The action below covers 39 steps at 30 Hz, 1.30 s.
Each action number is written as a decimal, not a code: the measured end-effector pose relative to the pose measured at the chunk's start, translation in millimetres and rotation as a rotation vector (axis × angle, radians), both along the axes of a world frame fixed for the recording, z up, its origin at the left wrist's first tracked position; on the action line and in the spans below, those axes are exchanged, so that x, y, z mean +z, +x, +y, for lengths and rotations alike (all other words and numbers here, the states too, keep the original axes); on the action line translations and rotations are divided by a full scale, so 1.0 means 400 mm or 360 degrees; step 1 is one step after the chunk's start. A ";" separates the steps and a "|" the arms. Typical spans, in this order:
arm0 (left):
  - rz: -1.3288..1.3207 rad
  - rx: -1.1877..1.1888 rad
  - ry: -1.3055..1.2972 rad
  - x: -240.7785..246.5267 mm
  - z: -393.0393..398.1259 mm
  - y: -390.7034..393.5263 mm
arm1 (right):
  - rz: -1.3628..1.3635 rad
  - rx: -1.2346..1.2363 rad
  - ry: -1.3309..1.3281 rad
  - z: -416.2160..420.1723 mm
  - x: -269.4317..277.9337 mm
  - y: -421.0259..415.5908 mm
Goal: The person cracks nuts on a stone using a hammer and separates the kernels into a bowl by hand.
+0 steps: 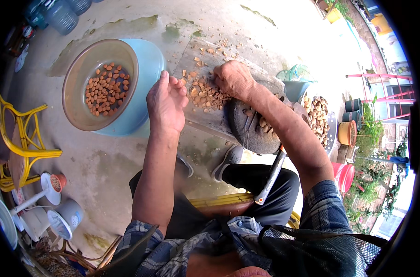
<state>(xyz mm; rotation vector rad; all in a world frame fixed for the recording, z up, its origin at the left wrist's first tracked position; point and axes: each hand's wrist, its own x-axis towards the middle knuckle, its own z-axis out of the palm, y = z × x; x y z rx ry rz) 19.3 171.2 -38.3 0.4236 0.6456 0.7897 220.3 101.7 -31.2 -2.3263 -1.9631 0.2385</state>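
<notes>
My left hand (166, 102) is raised between the basin and the board, loosely cupped with fingers curled; I cannot tell if anything lies inside it. My right hand (234, 79) is bent down over broken nut shells (206, 93) on a weathered wooden board (196, 52), its fingertips hidden. Almond-like brown kernels (107, 90) lie in a translucent brownish basin (68, 100) to the left. Under my right forearm sits a rounded dark stone (241, 121) with wire around it and whole nuts (265, 126) on top. A hammer (272, 178) leans there, its grey handle over my right thigh.
The basin rests on a light-blue plastic stool (149, 69). Right of the stone, a container holds many unshelled nuts (317, 114). A yellow-framed chair (26, 138) stands at left, with white buckets (66, 216) below it. Large water bottles (61, 17) stand at upper left; a red bucket (343, 176) is at right.
</notes>
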 end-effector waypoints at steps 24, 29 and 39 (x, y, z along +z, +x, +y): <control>-0.0057 -0.0028 -0.0157 -0.014 0.012 -0.009 | 0.0254 -0.0104 -0.0070 -0.027 0.043 0.088; -0.0117 -0.0065 -0.0208 -0.024 0.018 -0.014 | 0.0059 0.0274 -0.0496 -0.023 0.108 -0.033; -0.0153 -0.0065 -0.0251 -0.019 0.018 -0.015 | 0.0219 -0.0206 0.0085 0.002 0.052 0.077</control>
